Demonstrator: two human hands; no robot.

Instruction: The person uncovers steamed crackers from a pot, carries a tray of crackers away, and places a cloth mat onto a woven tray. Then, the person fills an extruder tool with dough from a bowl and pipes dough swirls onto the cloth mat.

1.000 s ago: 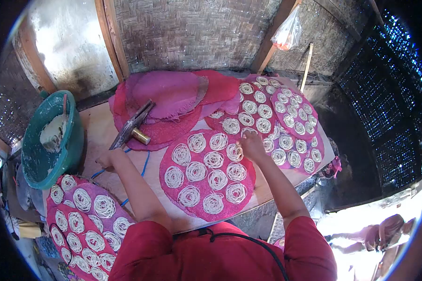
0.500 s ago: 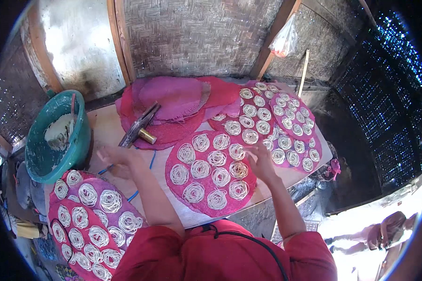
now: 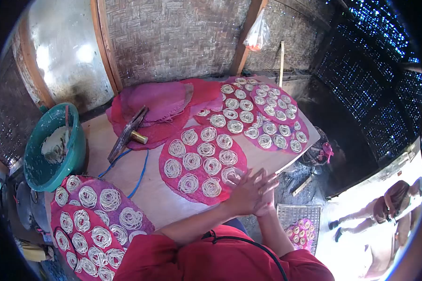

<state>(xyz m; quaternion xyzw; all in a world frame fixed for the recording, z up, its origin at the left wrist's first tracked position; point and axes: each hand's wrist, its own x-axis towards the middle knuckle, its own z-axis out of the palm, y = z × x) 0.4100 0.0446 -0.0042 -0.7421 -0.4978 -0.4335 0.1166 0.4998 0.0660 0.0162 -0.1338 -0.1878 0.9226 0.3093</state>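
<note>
Two bare hands meet in front of my body, by the near right part of the work surface. My left hand (image 3: 243, 197) lies across my right hand (image 3: 268, 206), its fingers straight and well spread; no item shows in them. The right is largely covered; how far its fingers stand apart, and whether anything lies between the palms, I cannot tell.

Nearest is a round, pink-red mesh cloth (image 3: 242, 164) bearing twelve coils of pale, noodle-like strands (image 3: 192, 160). It lies flat on the pale plywood tabletop (image 3: 117, 175), directly before me, presumably to suit the reach of either arm. The coils sit in one layer, mostly slightly apart, likely to prevent tangling. My left fingertips overlap one right-hand coil in this view; contact is unconfirmed.

Further loaded pink and purple cloths (image 3: 272, 146) overlap at far right, apparently to save room; another loaded purple and red group (image 3: 148, 227) lies at near left. A draped stack of plain pink cloths (image 3: 150, 99) is set at the back. On it rests a dark wooden tool (image 3: 126, 133) with a brass-coloured cylinder (image 3: 139, 137). A deep teal basin (image 3: 75, 166), far left, contains a whitish mass (image 3: 54, 146), its high wall probably limiting spillage.
</note>
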